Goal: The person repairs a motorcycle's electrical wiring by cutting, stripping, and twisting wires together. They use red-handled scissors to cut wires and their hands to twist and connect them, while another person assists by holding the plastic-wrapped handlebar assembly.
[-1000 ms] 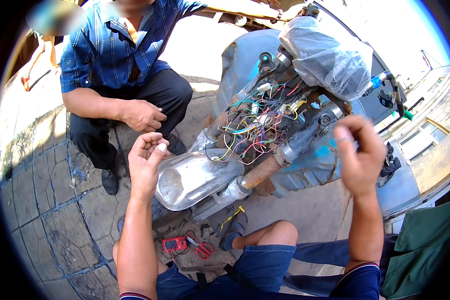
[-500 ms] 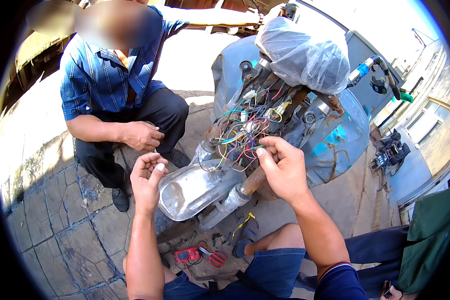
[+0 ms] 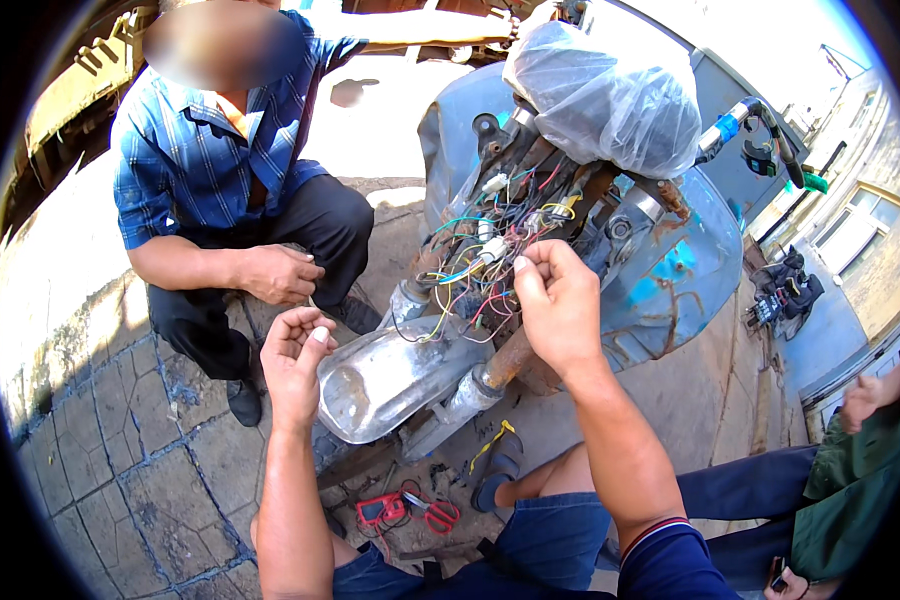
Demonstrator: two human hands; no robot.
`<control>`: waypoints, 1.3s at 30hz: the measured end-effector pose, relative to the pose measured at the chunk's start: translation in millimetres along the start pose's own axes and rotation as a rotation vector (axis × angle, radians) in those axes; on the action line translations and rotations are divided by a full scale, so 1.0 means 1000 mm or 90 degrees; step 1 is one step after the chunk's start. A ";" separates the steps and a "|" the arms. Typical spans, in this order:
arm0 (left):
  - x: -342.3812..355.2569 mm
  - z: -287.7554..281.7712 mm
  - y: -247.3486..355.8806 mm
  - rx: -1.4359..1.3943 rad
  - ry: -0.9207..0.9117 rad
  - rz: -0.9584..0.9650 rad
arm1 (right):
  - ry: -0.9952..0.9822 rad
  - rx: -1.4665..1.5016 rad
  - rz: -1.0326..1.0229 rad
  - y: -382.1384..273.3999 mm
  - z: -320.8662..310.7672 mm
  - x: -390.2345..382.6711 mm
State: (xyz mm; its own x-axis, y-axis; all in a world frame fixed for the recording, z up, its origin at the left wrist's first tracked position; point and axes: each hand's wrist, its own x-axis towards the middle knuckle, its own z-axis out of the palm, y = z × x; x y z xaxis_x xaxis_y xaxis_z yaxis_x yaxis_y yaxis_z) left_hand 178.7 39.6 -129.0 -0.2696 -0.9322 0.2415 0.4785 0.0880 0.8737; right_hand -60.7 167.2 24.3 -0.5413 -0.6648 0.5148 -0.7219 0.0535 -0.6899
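A tangle of coloured wires (image 3: pixel 470 260) with white connectors spills from the front of a stripped motorbike-like frame. My right hand (image 3: pixel 560 305) is at the right side of this tangle, thumb and forefinger pinched together on what looks like a thin wire, largely hidden by the fingers. Left of the dull metal fender (image 3: pixel 390 385), my left hand (image 3: pixel 298 365) hangs in the air with its fingers curled and thumb bent in. Whatever it may hold is too small to make out. A clear plastic bag (image 3: pixel 610 100) covers a dark bulky part above the wires.
A crouching person in a blue checked shirt (image 3: pixel 200 170) is at left, one hand (image 3: pixel 280 275) close to mine. A red meter (image 3: pixel 380 510) and red-handled scissors (image 3: pixel 440 516) lie on the ground below. Another person in green (image 3: pixel 860 480) stands at right. Blue-grey rusty panels (image 3: pixel 680 270) flank the wiring.
My right hand has moved up a little along the wires, its fingers still pinched. My left hand has stayed almost in place. A hand of the person at right has come into view.
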 end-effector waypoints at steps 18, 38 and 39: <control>-0.001 0.005 0.000 0.006 0.004 -0.002 | 0.060 0.218 -0.063 0.014 -0.038 -0.029; -0.002 0.079 0.084 0.077 -0.213 0.113 | 0.008 0.365 0.049 0.010 -0.048 -0.027; 0.007 0.094 0.096 0.198 -0.247 0.157 | 0.002 0.372 0.049 0.010 -0.047 -0.027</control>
State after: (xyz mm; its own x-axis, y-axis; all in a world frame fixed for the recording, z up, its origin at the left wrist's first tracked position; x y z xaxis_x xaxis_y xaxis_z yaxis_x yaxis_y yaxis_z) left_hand 144.1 74.7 -3.3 -0.4967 -0.6786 0.5411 0.3129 0.4415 0.8409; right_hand -73.4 220.2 27.6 -0.5845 -0.6733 0.4528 -0.3230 -0.3189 -0.8911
